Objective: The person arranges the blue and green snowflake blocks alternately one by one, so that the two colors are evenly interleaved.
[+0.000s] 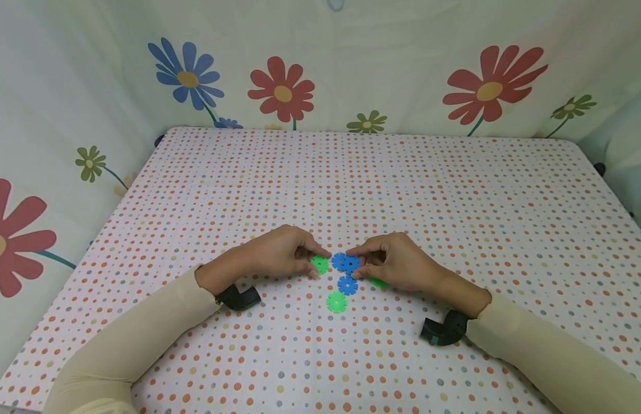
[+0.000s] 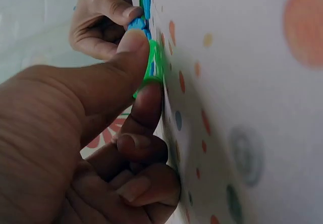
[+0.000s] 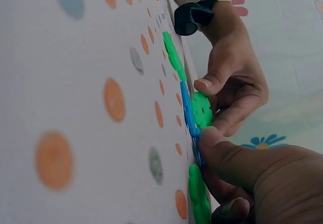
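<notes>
Between thumb and finger, my left hand point(image 1: 279, 253) pinches a green notched plastic disc point(image 1: 320, 264), which stands tilted off the table in the right wrist view. My right hand point(image 1: 405, 263) pinches a blue notched disc point(image 1: 353, 265) close to the tabletop. Another blue disc point(image 1: 338, 261) overlaps or adjoins it on the left; whether the two are joined I cannot tell. Nearer me lie a third blue disc point(image 1: 347, 286) and a green disc point(image 1: 336, 302). A further green disc point(image 1: 378, 283) is partly hidden beneath my right hand.
The table point(image 1: 222, 190) wears a white cloth with coloured dots. Flower-printed curtains point(image 1: 403, 34) hang behind it and at the sides. Black devices point(image 1: 239, 297) are strapped at both wrists, low over the cloth.
</notes>
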Motion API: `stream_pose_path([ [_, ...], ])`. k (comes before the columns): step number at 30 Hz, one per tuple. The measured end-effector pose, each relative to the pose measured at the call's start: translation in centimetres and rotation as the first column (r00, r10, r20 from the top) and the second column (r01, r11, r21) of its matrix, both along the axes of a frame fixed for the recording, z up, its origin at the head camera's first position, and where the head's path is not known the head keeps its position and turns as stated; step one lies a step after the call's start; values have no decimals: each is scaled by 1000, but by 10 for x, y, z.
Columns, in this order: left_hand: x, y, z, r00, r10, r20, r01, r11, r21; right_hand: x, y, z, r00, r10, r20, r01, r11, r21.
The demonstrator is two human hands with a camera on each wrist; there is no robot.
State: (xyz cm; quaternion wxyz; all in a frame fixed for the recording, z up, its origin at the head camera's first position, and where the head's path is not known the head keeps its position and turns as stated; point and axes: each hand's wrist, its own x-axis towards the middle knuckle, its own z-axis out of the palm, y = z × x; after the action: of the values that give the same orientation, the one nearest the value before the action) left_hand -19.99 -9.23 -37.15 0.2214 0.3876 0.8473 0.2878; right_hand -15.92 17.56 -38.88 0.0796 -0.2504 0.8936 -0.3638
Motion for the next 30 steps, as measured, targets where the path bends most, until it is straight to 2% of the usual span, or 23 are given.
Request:
stream_pose_path([
  [6, -1, -2, 0, 1000, -9, -22, 8, 1000, -16, 0, 0, 1, 1000, 7, 0, -7, 1000, -6],
  [12, -1, -3, 1, 1000, 10, -27, -10, 1000, -11, -1, -1, 1, 1000, 12, -21, -12, 1000, -7],
  [16, -4, -4, 0, 999, 50, 15, -50, 998, 23, -1, -1, 1, 1000, 13, -27, -13, 1000, 6],
  [18, -6, -5, -2, 995, 79, 61, -82, 995, 52, -2, -1, 0, 999, 21, -29, -21, 1000, 2],
  [20, -9, -5, -3, 987, 114, 115, -124, 989, 86, -3, 1, -1, 1000, 27, -9, -27, 999, -33],
  [23, -13, -7, -5, 965, 177, 192, -205, 969, 137, -8, 5, -4, 998, 29, 53, -21, 989, -147],
  [26, -16, -7, -7, 945, 222, 240, -269, 945, 185, -12, 10, -6, 994, 34, 104, -5, 962, -272],
  [30, -18, -5, -8, 923, 253, 290, -325, 915, 238, -15, 14, -7, 995, 9, 100, 28, 933, -359],
])
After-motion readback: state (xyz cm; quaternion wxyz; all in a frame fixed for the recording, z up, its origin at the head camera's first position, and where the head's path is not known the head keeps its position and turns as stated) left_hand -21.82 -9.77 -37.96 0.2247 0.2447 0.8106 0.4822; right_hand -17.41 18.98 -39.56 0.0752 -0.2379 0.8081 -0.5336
